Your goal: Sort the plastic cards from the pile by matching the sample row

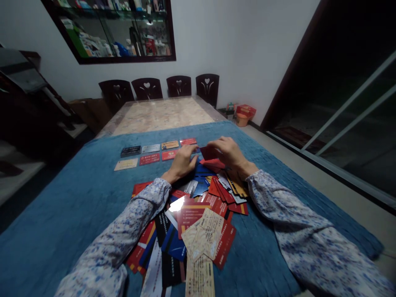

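A loose heap of several plastic cards (198,218) in red, blue, black and beige lies on a blue cloth (77,198) in front of me. Beyond it, cards are laid out in two neat rows (151,153). My right hand (230,154) is closed on a red card (208,152), lifted just above the far end of the heap. My left hand (182,163) reaches in beside it, its fingertips touching the same red card's left edge. Both sleeves are a pale flowered fabric.
Past the blue cloth the marble table top (161,113) runs to several dark chairs (177,86) against the wall. A glass cabinet (117,29) hangs above. Sliding glass doors (349,119) are on the right, red containers (244,113) on the floor.
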`<control>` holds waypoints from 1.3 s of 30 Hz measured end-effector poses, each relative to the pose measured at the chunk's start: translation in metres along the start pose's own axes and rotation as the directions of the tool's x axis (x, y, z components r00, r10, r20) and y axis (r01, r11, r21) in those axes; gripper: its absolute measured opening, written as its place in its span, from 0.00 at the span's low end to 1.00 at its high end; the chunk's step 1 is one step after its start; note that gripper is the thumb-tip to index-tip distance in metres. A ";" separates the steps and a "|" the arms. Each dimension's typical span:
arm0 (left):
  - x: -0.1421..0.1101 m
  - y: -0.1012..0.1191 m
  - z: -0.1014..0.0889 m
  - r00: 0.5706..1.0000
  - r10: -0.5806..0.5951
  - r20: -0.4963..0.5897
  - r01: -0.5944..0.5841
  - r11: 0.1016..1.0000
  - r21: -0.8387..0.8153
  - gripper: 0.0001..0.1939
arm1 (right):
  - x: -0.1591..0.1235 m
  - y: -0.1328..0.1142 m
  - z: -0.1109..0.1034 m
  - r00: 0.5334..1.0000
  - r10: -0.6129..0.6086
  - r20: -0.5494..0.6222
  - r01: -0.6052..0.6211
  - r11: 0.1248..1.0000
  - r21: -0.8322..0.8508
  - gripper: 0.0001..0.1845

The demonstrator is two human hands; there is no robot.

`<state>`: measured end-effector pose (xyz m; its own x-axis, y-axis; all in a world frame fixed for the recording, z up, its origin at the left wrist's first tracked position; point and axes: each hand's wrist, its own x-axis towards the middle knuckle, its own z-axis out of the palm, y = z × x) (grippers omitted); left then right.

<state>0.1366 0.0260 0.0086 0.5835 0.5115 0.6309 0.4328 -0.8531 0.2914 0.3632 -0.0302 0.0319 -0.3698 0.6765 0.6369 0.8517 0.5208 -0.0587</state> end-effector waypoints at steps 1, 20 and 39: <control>0.000 0.002 0.000 1.000 0.020 -0.016 -0.020 1.000 -0.006 0.15 | 0.000 -0.001 0.000 1.000 -0.026 0.007 0.026 0.999 -0.021 0.13; -0.002 0.004 0.001 0.999 -0.003 -0.042 -0.001 0.995 -0.100 0.11 | -0.005 -0.001 0.012 0.994 0.047 0.093 -0.074 0.950 0.304 0.11; -0.003 -0.004 0.004 0.982 -0.184 0.047 0.187 0.980 -0.067 0.10 | -0.012 0.007 0.011 0.954 0.109 0.278 -0.135 0.988 0.075 0.13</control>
<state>0.1357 0.0282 0.0023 0.5253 0.6638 0.5324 0.4868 -0.7476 0.4518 0.3695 -0.0284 0.0155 -0.3635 0.8473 0.3873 0.8634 0.4625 -0.2017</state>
